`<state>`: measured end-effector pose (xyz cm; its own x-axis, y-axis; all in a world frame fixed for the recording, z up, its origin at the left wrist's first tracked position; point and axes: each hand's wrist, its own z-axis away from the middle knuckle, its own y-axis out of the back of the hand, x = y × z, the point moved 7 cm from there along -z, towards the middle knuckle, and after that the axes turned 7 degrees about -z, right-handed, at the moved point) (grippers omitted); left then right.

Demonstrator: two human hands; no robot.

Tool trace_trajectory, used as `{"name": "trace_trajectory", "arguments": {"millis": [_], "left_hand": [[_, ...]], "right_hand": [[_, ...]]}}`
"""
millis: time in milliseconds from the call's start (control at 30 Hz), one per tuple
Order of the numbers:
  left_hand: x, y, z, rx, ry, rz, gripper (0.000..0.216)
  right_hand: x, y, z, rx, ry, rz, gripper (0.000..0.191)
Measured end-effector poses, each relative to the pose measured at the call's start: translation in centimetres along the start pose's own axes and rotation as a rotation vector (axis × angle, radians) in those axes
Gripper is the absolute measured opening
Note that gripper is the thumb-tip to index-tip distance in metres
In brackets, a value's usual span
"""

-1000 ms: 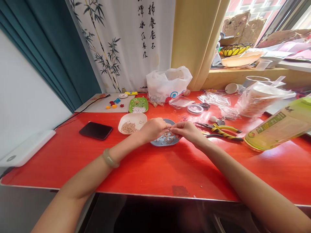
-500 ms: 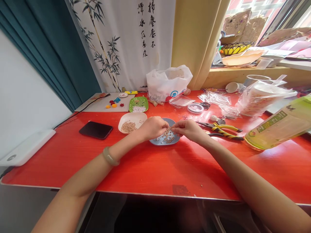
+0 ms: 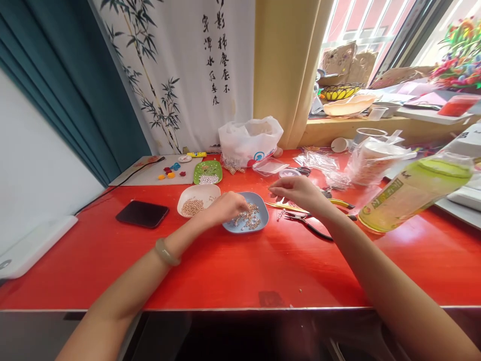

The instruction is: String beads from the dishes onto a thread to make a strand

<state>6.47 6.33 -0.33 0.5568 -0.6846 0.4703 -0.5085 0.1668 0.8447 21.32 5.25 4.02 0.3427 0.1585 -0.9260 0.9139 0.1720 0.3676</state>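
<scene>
My left hand (image 3: 225, 206) rests curled at the left rim of a small blue dish (image 3: 263, 216) of gold beads, its fingertips pinched down among them. My right hand (image 3: 296, 191) hovers to the right of the dish above the pliers (image 3: 340, 203), fingers pinched together; what they hold is too small to make out. A pale jade bangle (image 3: 166, 252) sits on my left wrist. A white dish (image 3: 197, 196) of gold beads lies just left of my left hand.
On the red table (image 3: 240, 265) are a black phone (image 3: 142, 214), a green tray (image 3: 207, 172) of white beads, a white plastic bag (image 3: 250, 140), clear packets (image 3: 317, 161) and a tilted green-labelled bottle (image 3: 415, 190). A white device (image 3: 33, 244) lies far left.
My hands have parted: the right one lifted away to the right, over the pliers, while the left dropped to the blue dish. The camera tilted up and to the right.
</scene>
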Motion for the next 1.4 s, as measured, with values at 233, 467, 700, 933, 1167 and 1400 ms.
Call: {"name": "trace_trajectory", "arguments": {"millis": [233,467,700,933,1167,1400], "left_hand": [[2.2,-0.1,-1.9,0.061,0.119,0.469,0.038],[4.4,0.9,-5.3,0.254,0.181,0.81,0.024],[4.2,0.8,-5.9,0.216,0.241,1.016,0.029],[4.5,3.7,-5.4,0.259,0.279,1.173,0.022],[3.2,5.4,-4.4,0.442,0.225,1.142,0.023],[1.5,5.7,-3.5,0.556,0.181,0.951,0.017]], "right_hand": [[-3.4,1.8,-0.2,0.032,0.089,-0.181,0.019],[-8.1,2.7,-1.3,0.068,0.147,-0.236,0.017],[-11.3,4.9,-3.3,0.156,0.224,-0.27,0.013],[-7.1,6.6,-3.6,0.319,0.195,-0.224,0.032],[-0.8,-0.7,-1.1,-0.002,-0.002,-0.64,0.03],[0.1,-3.6,-1.2,-0.062,-0.056,-0.757,0.014]]}}
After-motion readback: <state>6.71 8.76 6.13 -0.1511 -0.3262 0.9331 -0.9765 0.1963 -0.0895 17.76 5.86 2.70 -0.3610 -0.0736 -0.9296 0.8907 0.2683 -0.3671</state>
